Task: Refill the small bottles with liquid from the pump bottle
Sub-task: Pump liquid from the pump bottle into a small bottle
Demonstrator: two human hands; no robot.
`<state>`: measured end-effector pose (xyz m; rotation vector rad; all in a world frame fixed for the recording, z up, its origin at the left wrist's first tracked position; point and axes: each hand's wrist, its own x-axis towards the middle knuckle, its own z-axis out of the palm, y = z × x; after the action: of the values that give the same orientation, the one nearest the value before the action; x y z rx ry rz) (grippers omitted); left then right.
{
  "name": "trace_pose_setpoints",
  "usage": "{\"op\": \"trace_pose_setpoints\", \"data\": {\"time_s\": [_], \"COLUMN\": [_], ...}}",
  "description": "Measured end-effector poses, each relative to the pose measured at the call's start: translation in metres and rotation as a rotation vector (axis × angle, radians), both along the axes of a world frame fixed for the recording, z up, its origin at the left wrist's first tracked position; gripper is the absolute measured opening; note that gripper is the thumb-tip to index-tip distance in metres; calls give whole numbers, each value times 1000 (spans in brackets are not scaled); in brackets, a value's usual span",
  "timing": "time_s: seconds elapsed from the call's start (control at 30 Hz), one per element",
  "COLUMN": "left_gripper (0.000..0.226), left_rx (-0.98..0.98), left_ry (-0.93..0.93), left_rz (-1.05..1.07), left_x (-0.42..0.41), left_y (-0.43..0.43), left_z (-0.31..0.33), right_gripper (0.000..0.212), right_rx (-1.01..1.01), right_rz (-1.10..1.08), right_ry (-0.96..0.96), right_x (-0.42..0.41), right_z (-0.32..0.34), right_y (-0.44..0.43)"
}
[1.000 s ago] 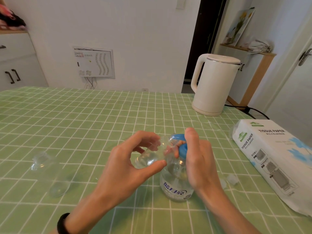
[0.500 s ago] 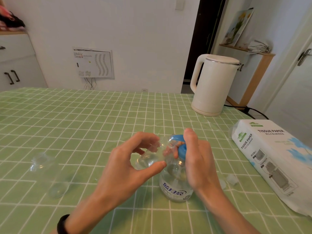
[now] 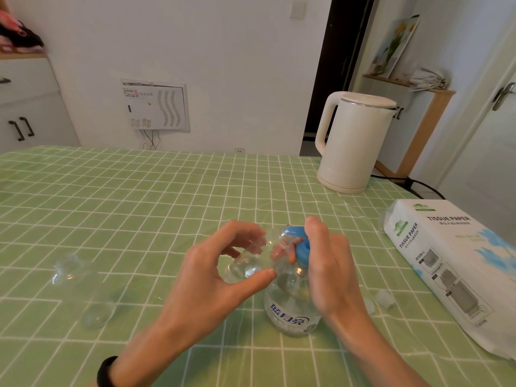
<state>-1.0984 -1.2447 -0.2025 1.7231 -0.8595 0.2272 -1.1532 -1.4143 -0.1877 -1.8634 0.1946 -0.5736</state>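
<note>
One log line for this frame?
step: refilling | left hand: holds small bottle at spout | right hand: grips blue pump head

Two small bottles: held bottle (image 3: 245,266), lying bottle (image 3: 81,289) (clear, faint against the bench (image 3: 139,205)). One pump bottle (image 3: 291,314). One kettle (image 3: 356,141). One tissue pack (image 3: 446,263). Two little clear caps, blurred: near cap (image 3: 368,305), far cap (image 3: 385,298). One wristband (image 3: 106,370). One wall panel (image 3: 157,107). One door handle (image 3: 502,94). One picture (image 3: 393,46).
</note>
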Motion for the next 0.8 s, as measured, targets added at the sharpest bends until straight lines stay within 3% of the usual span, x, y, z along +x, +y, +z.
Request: {"op": "trace_pose_setpoints", "data": {"time_s": [0.6,0.8], "left_gripper": [44,44], "left_rx": [10,3], "left_ry": [-6,-7], "left_rz": [3,2], "left_x": [-1,0], "left_y": [0,0], "left_z": [1,1], "right_gripper": [66,74], "right_rx": [-4,-5], "right_rz": [-10,-14], "right_ry": [-23,-37], "right_x": [0,1], "right_z": [0,-1], "right_y": [0,0]}}
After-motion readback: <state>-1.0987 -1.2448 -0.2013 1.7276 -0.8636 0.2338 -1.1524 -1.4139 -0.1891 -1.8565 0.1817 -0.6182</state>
